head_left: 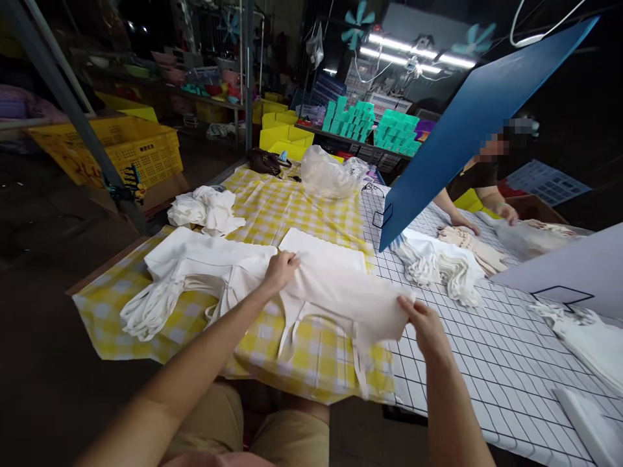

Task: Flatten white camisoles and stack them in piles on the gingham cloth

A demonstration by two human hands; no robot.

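Holding a white cloth bag (341, 288) flat across the yellow checked cloth (292, 214) on the desk (487, 363), you keep it stretched between both hands, evidently to smooth it. Your left hand (281, 269) presses its upper left edge, fingers curled onto the fabric. Your right hand (426, 324) pinches its right end, the bag lying directly beneath and between your fingers. A stack of similar bags (195, 266) lies just left.
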